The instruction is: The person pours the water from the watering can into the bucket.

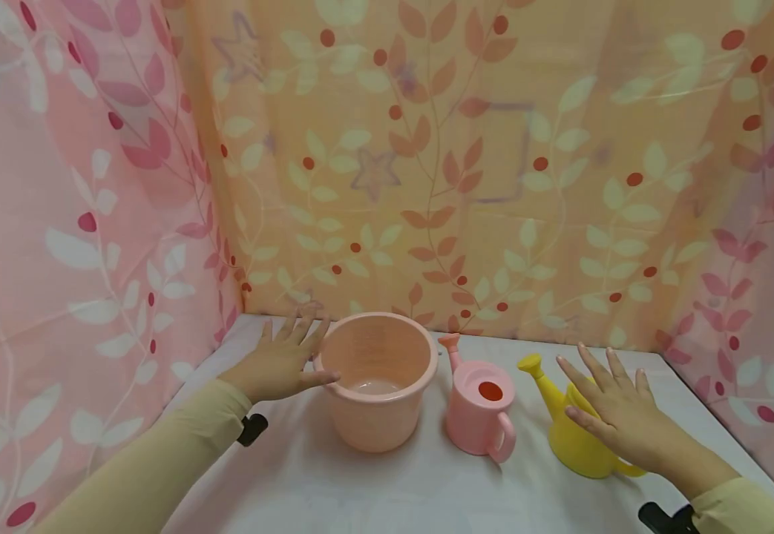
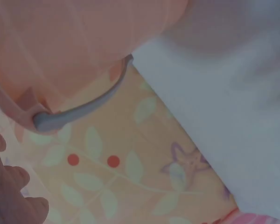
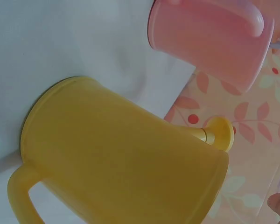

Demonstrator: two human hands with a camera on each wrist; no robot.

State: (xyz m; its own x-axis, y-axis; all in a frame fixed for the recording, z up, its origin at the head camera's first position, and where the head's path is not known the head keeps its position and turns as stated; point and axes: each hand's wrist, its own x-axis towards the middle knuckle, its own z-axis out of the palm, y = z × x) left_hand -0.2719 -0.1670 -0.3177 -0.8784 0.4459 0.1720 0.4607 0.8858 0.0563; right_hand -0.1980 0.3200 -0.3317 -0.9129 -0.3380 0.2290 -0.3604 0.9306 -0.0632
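A peach-pink bucket (image 1: 376, 419) stands upright on the white table, its inside visible from above. My left hand (image 1: 280, 367) is spread at its left rim, fingers straight, the thumb overlapping the rim in the head view. In the left wrist view a grey handle (image 2: 84, 113) joins the bucket wall (image 2: 74, 46). To the bucket's right stands a pink watering can (image 1: 473, 415), spout pointing back left. My right hand (image 1: 627, 415) hovers with fingers spread over the yellow watering can (image 1: 576, 445), hiding much of its top. The yellow body (image 3: 126, 154) fills the right wrist view. Neither hand grips anything.
The white tabletop (image 1: 387, 497) lies under all three things. A patterned orange cloth (image 1: 440, 178) hangs behind the table, with pink patterned cloth (image 1: 93, 297) on the left and on the right (image 1: 761, 297). Black wrist straps (image 1: 253, 429) sit at both sleeves.
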